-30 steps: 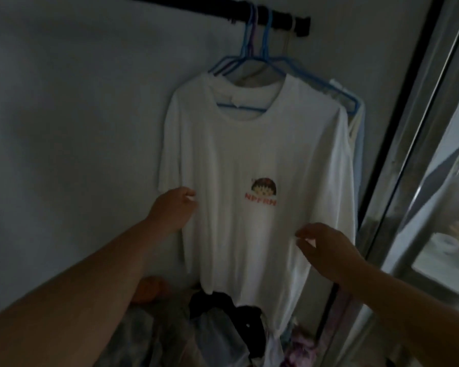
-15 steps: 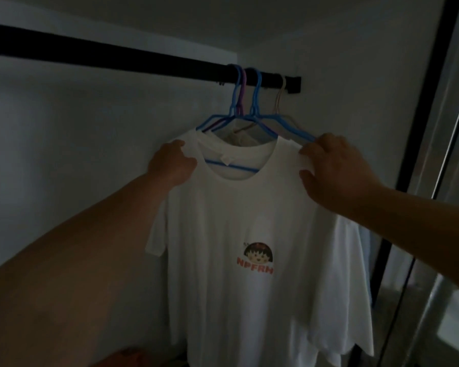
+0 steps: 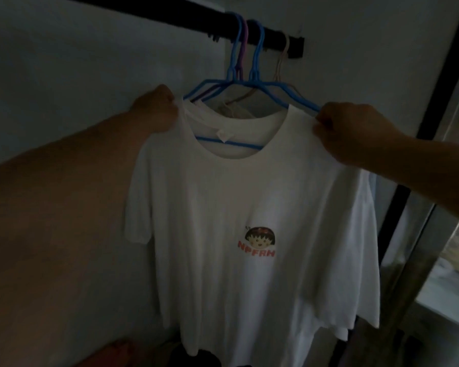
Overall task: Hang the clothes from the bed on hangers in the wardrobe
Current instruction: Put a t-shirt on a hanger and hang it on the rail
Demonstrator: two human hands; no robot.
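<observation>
Inside a dim wardrobe, at 12 o'clock: black rail, running off frame at upper left, right end stopping at the side wall. Four hanger hooks over it, crowded together: two blue, one purple between them, one pale at the right. Which hook belongs to which frame below hard to sort out.

Centre of view: white T-shirt hung on a blue hanger, crossbar showing through the neck opening. Cartoon head print with red lettering low on the chest; letters blurred, not read with confidence. Hem cut off at the bottom edge.

At 10 o'clock: left hand clenched on the shirt's shoulder seam beside the collar; fingertips hidden behind fabric and knuckles. At 2 o'clock: right hand pinching the other shoulder, thumb and fingers closed on cloth where the blue hanger arm comes out. Both forearms cut off by the frame edges.

Behind the collar: pale cloth on another hanger, mostly hidden. At 6 o'clock: dark heap and a reddish shape, too dim to identify. At 3 o'clock: reflective sliding-door frame, bright blurred strip past it.
</observation>
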